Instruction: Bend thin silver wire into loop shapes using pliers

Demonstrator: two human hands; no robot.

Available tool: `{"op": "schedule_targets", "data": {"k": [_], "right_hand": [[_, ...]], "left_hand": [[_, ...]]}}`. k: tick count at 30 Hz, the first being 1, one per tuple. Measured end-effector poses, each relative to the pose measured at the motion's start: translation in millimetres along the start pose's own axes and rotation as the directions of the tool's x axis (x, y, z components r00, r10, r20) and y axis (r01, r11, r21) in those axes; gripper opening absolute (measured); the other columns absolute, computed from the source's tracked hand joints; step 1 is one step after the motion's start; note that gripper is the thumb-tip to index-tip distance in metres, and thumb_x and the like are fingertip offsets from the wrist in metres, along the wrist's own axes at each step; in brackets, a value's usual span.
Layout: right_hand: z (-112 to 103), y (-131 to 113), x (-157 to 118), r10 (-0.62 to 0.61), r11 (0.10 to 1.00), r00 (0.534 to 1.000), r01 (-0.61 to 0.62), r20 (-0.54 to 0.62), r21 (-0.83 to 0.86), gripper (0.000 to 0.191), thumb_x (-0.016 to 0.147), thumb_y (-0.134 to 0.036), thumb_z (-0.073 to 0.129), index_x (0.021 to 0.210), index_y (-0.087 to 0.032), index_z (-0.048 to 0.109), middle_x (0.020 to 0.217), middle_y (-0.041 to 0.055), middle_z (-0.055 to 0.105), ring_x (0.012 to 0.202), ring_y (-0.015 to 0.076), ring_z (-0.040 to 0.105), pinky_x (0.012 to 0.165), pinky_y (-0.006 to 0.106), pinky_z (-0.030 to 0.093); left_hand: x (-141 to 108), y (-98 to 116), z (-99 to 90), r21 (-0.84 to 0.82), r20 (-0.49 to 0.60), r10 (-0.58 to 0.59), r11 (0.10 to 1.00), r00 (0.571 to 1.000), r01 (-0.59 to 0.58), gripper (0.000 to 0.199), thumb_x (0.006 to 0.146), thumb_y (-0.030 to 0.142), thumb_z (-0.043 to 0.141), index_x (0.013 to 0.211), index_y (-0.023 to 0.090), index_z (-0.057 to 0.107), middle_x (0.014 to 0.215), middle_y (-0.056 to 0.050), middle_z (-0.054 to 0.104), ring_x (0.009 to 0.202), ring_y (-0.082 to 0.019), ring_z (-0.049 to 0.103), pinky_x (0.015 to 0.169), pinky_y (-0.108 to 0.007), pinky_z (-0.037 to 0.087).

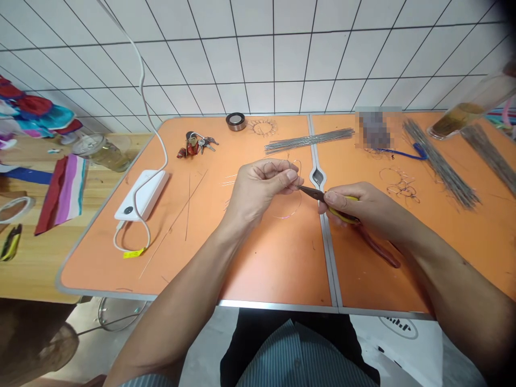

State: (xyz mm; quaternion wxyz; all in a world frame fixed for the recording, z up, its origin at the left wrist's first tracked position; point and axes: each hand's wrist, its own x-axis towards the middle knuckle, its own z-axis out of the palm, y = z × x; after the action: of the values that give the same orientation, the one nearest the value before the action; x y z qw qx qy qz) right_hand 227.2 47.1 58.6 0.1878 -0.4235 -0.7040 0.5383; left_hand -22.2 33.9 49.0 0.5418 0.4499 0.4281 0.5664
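Observation:
My left hand (262, 188) pinches a thin wire loop (296, 201) between thumb and fingers, and the loop hangs down over the orange tabletop. My right hand (355, 207) grips a pair of needle-nose pliers (311, 193) by a yellow handle. A second, red handle (381, 248) extends from that hand toward the lower right. The dark plier jaws reach toward my left fingertips, right at the wire. Where the jaws meet the wire is partly hidden by my fingers.
On the orange folding table (274, 269) lie bundled metal wires (309, 141), a second wire bundle (441, 164), bent wire shapes (399, 184), keys (195, 144), a tape roll (235, 121), and a white power bank (141, 194) with cables. A glass bottle (470, 105) lies at the right.

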Motion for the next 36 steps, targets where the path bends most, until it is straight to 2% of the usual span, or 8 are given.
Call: {"op": "schedule_targets", "data": {"k": [9,15,22,29,33,36], "right_hand": [[1.8,0.3,-0.1,0.013,0.992,0.999,-0.017,0.034,0.122,0.05,0.104,-0.066,0.062,0.083,-0.022,0.075,0.066,0.0004,0.054,0.06,0.0158,0.043,0.057,0.034,0.03],[3.5,-2.2,-0.3,0.029,0.989,0.999,-0.031,0.018,0.146,0.053,0.103,-0.066,0.064,0.073,-0.022,0.068,0.063,0.0002,0.053,0.057,0.0148,0.038,0.056,0.034,0.025],[2.7,5.6,4.2,0.124,0.923,0.986,-0.157,0.116,0.352,0.05,0.1,-0.063,0.069,0.076,-0.02,0.067,0.058,-0.0008,0.052,0.051,0.0113,0.033,0.052,0.033,0.02],[2.9,7.5,10.2,0.143,0.842,0.965,-0.236,0.22,0.485,0.052,0.096,-0.062,0.074,0.071,-0.019,0.06,0.052,-0.0038,0.043,0.046,0.0082,0.028,0.048,0.028,0.019],[3.5,8.1,11.7,0.158,0.825,0.957,-0.263,0.243,0.5,0.049,0.095,-0.062,0.076,0.075,-0.019,0.064,0.052,-0.0031,0.048,0.045,0.0082,0.032,0.047,0.026,0.024],[-0.8,6.3,9.4,0.13,0.86,0.96,-0.234,0.25,0.454,0.048,0.094,-0.065,0.076,0.086,-0.017,0.075,0.06,0.0026,0.06,0.054,0.0144,0.053,0.052,0.028,0.038]], "left_hand": [[-1.1,-2.4,1.6,-0.044,-0.003,-0.025,0.999,1.0,0.025,0.034,0.072,0.042,0.101,0.087,0.017,0.082,0.085,-0.006,0.083,0.073,-0.015,0.075,0.076,-0.027,0.063],[-1.8,-2.7,4.1,-0.048,-0.021,-0.01,0.999,1.0,0.009,0.033,0.071,0.041,0.101,0.083,0.017,0.082,0.083,-0.006,0.082,0.072,-0.014,0.074,0.075,-0.027,0.062],[-2.6,-2.6,4.8,-0.014,-0.031,0.013,1.0,0.999,-0.014,0.033,0.072,0.043,0.101,0.084,0.018,0.083,0.085,-0.006,0.082,0.074,-0.015,0.075,0.076,-0.029,0.062],[-3.2,-4.0,4.6,0.011,-0.03,0.038,0.999,0.999,-0.038,0.031,0.074,0.043,0.1,0.084,0.018,0.083,0.084,-0.006,0.082,0.074,-0.016,0.074,0.076,-0.029,0.062],[-2.8,-4.0,4.1,0.002,-0.035,0.013,1.0,0.999,-0.013,0.034,0.072,0.043,0.101,0.085,0.018,0.082,0.084,-0.006,0.082,0.073,-0.015,0.075,0.076,-0.028,0.062],[0.2,-2.5,1.5,-0.052,-0.042,-0.062,0.997,0.997,0.06,0.035,0.072,0.041,0.101,0.088,0.017,0.081,0.084,-0.006,0.083,0.073,-0.014,0.077,0.073,-0.025,0.062]]}}
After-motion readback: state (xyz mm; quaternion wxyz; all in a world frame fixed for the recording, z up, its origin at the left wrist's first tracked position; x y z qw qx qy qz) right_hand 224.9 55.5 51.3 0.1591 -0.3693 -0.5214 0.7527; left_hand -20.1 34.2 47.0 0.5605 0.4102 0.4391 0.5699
